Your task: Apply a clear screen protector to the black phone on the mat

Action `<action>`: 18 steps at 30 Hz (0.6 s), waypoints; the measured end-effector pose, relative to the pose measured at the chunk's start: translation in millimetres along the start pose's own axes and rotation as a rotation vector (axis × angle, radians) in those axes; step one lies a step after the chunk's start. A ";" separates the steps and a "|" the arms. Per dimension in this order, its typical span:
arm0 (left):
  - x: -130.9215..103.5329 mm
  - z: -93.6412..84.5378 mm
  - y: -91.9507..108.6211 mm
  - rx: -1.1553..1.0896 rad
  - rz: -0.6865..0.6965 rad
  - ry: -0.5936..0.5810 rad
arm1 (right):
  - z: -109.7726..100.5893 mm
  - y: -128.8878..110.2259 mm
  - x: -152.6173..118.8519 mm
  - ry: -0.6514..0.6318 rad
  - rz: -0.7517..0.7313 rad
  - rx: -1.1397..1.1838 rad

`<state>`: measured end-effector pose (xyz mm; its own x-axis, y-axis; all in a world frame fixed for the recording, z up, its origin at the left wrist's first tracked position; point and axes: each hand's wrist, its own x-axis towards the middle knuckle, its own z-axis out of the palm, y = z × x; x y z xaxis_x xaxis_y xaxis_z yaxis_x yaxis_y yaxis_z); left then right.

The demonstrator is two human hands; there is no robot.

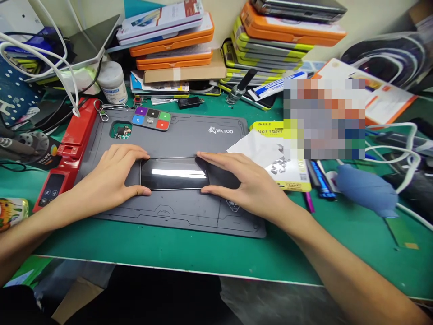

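A smartphone with a dark, glossy screen facing up lies lengthwise between my hands, over the grey work mat. A bright strip of light reflects in its glass. At the phone's left end, my left hand grips its two corners between thumb and fingers. My right hand holds the opposite end the same way, thumb on the near edge and fingertips on the far edge. Whether the phone rests on the mat or is slightly raised, I cannot tell.
A red clamp-like device borders the mat's left side. Small screws or parts sit in the mat's recess. On the right lie a yellow battery package and a blue air blower. Stacked orange boxes stand behind.
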<state>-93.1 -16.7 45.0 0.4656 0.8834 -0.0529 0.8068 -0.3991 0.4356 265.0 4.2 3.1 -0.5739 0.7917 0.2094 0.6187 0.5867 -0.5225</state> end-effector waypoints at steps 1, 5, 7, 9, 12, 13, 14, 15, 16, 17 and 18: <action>0.1 -0.7 0.7 -0.001 -0.002 -0.001 | 0.3 0.4 -0.2 0.000 -0.004 -0.002; 0.9 -2.8 3.0 0.017 0.010 -0.008 | 0.4 1.2 -1.1 -0.004 -0.004 -0.002; 1.6 -2.7 3.2 0.029 0.023 -0.013 | 0.2 0.9 -1.4 -0.010 0.012 0.016; 2.3 -1.9 2.6 0.043 0.027 -0.014 | 0.5 0.2 -1.5 -0.012 0.034 0.034; 2.8 -0.9 1.0 0.050 0.022 -0.015 | 1.5 -0.6 -1.6 -0.001 0.049 0.041; 2.8 -0.8 0.6 0.047 0.019 -0.018 | 1.8 -0.8 -1.6 0.006 0.043 0.040; 2.7 -0.9 0.4 0.044 0.018 -0.021 | 2.0 -1.0 -1.7 0.013 0.035 0.039; 2.6 -1.0 0.4 0.042 0.016 -0.024 | 2.1 -1.1 -1.8 0.021 0.025 0.039; 2.5 -1.2 0.5 0.042 0.016 -0.025 | 2.1 -1.2 -1.9 0.028 0.016 0.039; 2.5 -1.5 0.7 0.043 0.016 -0.025 | 2.0 -1.3 -1.9 0.033 0.009 0.040; 2.5 -1.8 0.9 0.043 0.018 -0.024 | 2.0 -1.4 -2.0 0.037 0.003 0.042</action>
<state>-91.8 -14.5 46.8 0.4882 0.8701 -0.0672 0.8130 -0.4255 0.3974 264.3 1.5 1.7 -0.5512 0.7998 0.2377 0.5972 0.5771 -0.5570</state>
